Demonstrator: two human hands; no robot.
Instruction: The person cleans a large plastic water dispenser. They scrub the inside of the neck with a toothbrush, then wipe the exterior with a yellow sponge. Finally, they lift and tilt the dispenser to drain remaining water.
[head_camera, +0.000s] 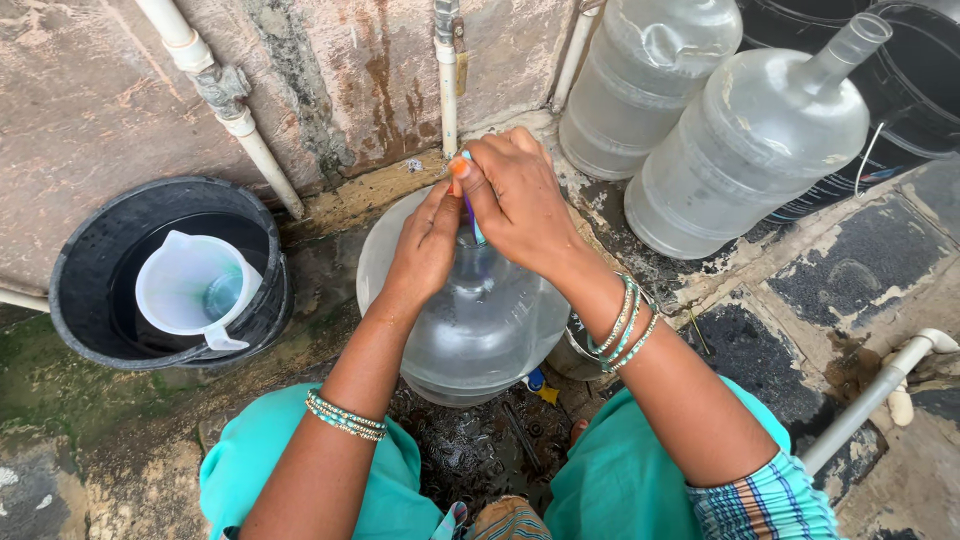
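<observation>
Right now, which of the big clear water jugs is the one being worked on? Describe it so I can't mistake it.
Start at the stained wall with white pipes. Below it, right of the black bucket, stands the clear jug. Unlike the two jugs lying further right, both hands, left hand and right hand, meet at its neck.

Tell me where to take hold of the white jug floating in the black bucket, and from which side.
Take the white jug by its handle, which sticks out at the near-right rim toward the person. Come from above on that side: the black bucket walls block any sideways reach, and the jug sits upright on the water, so a grip on the handle should lift it level.
</observation>
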